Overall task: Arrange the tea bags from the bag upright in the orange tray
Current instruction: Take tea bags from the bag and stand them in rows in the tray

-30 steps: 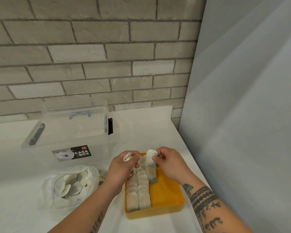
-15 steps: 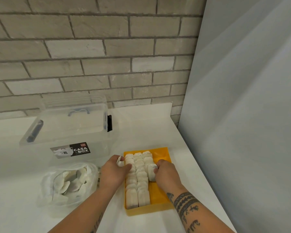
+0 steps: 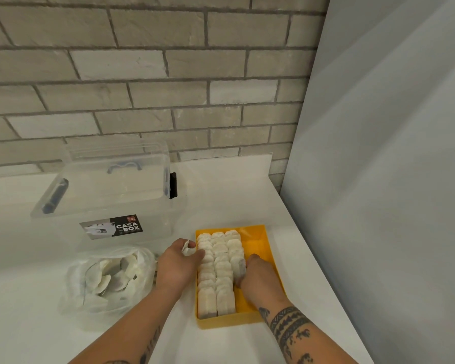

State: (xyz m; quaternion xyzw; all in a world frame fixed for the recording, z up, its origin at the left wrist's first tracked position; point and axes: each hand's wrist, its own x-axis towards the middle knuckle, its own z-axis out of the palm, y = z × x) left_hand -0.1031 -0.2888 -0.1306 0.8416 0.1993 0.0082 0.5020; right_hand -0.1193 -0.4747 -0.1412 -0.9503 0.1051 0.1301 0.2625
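Observation:
The orange tray [image 3: 260, 239] sits on the white counter, with rows of white tea bags [image 3: 216, 266] standing upright along its left and middle. My right hand [image 3: 260, 278] is inside the tray, fingers curled round a tea bag [image 3: 240, 266] at the near end of the third row. My left hand [image 3: 175, 267] rests at the tray's left rim, gripping another tea bag [image 3: 187, 249] between thumb and fingers. A clear plastic bag [image 3: 108, 279] with several loose tea bags lies to the left.
A clear lidded storage box [image 3: 111, 198] labelled CASA BOX stands behind the bag. A brick wall runs along the back. A grey panel [image 3: 392, 179] closes off the right side beside the counter's edge.
Both hands came down from above the tray. My right hand lowered its tea bag into the third row; my left hand settled at the tray's left rim, still holding its tea bag.

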